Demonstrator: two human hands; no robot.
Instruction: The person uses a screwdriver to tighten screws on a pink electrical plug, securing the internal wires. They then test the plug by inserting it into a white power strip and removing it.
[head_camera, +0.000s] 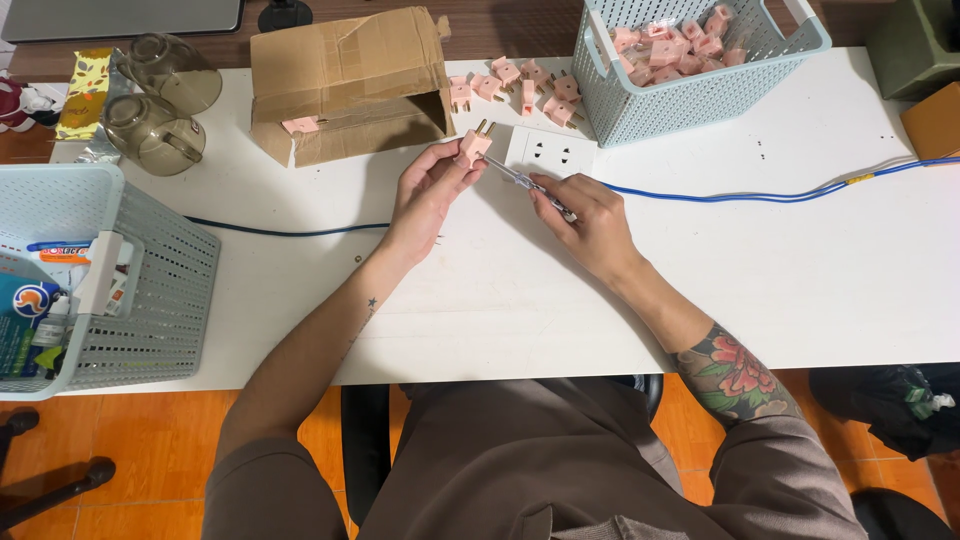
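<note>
My left hand (428, 190) pinches a pink plug (473, 146) over the surface's (780, 270) far middle, prongs up. Right hand (590, 215) grips the screwdriver (528, 184); I'd keep its tip square so it doesn't slip.

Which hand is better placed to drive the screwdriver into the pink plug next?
Probably the right hand: it already grips the screwdriver, whose tip points at the pink plug. The left hand holds that plug, steadying it.
</note>
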